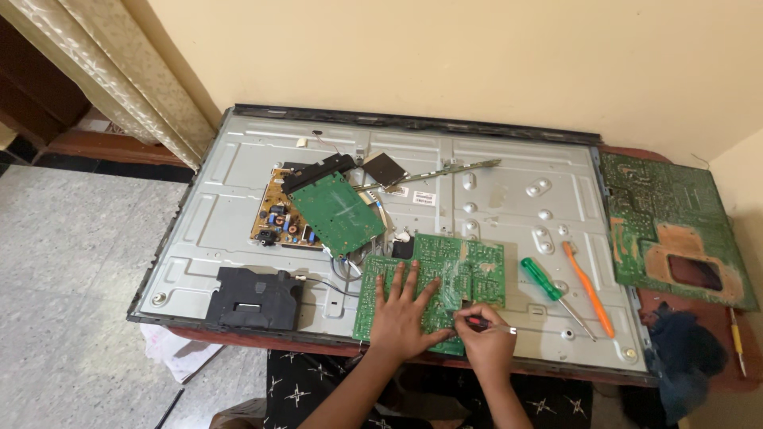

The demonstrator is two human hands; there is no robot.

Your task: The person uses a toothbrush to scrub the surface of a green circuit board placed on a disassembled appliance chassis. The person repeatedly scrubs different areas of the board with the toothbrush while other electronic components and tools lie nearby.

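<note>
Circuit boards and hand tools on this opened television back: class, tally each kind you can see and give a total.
Green circuit boards: 3 (under the hands, tilted one, large one at the right)
Brown circuit board: 1
Screwdrivers: 3 (green-handled, orange, red-and-black in the right hand)
Total: 7

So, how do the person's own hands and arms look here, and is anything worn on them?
Both arms are bare up to the picture's lower edge: no sleeves, gloves, watch or bracelets show. The left hand and right hand show no rings that I can make out. Dark cloth with a white star-like pattern lies below them.
</note>
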